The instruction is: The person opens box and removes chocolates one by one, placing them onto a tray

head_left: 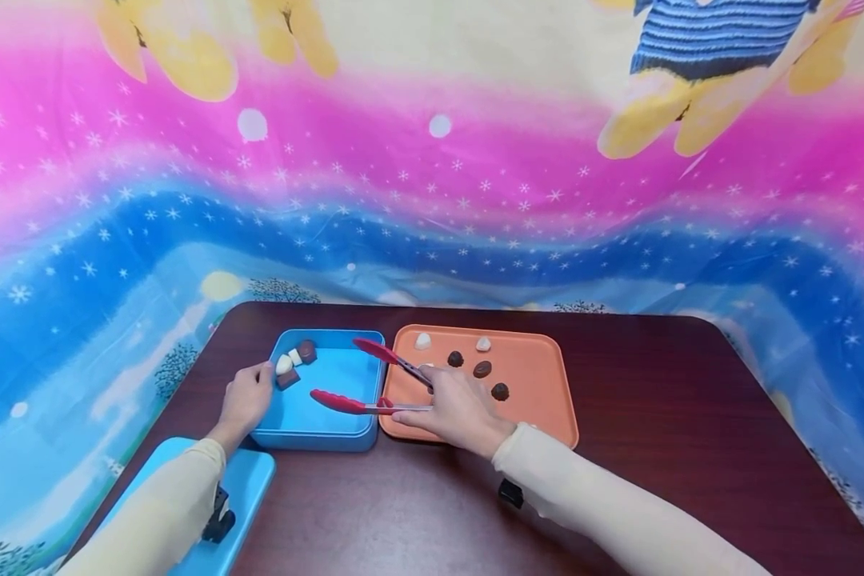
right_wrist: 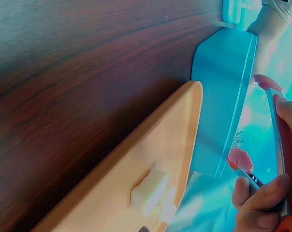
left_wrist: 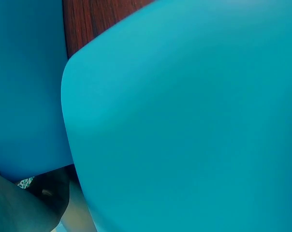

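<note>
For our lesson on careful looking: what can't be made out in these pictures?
- Head view: gripped part of the tongs, covered by the right hand.
- Head view: near end of the lid, cut off by the bottom edge.
- Right wrist view: inside of the box, hidden by its wall.

Your red-and-silver tongs (head_left: 344, 402) reach over the blue box (head_left: 317, 441), in which you have brown pieces (head_left: 306, 352) and white pieces (head_left: 284, 365). Right of the box, your orange tray (head_left: 536, 368) bears dark brown lumps (head_left: 482, 369) and white lumps (head_left: 483, 344). Nearer you than the box lies a light-blue lid (head_left: 248, 480). Under the box, your table (head_left: 648, 384) is dark red-brown; behind it hangs a pink-and-blue backdrop (head_left: 374, 160) with white snowflakes (head_left: 555, 195).
</note>
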`<state>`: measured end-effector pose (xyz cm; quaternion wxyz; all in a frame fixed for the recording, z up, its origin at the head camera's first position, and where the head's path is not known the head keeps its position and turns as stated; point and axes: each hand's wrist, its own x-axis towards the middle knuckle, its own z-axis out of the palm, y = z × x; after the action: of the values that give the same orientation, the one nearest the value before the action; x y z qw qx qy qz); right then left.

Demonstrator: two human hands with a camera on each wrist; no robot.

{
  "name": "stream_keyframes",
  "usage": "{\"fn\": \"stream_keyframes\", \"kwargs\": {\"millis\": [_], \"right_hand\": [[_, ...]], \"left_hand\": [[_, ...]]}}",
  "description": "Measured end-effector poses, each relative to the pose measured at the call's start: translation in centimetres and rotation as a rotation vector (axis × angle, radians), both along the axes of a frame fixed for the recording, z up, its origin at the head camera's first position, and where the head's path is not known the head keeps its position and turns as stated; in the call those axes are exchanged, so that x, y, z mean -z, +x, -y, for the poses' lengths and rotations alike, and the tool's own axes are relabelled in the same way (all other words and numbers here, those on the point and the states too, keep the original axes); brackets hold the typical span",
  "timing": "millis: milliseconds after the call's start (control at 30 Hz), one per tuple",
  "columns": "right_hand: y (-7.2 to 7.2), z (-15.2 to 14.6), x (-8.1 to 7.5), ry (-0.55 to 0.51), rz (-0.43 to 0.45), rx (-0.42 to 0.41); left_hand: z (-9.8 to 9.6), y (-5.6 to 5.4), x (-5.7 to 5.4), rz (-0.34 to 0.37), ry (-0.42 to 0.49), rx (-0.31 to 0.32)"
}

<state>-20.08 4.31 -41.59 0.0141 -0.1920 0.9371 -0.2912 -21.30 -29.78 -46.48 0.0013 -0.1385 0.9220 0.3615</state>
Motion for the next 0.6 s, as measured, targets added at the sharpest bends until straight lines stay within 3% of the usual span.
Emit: {"fn": "stream_keyframes", "kwargs": {"millis": [600], "right_hand": [[-2.1, 4.3, -0.2, 0.073, 0.025, -0.030]], "left_hand": [[0.1, -0.1, 0.0, 0.012, -0.008, -0.001]]}}
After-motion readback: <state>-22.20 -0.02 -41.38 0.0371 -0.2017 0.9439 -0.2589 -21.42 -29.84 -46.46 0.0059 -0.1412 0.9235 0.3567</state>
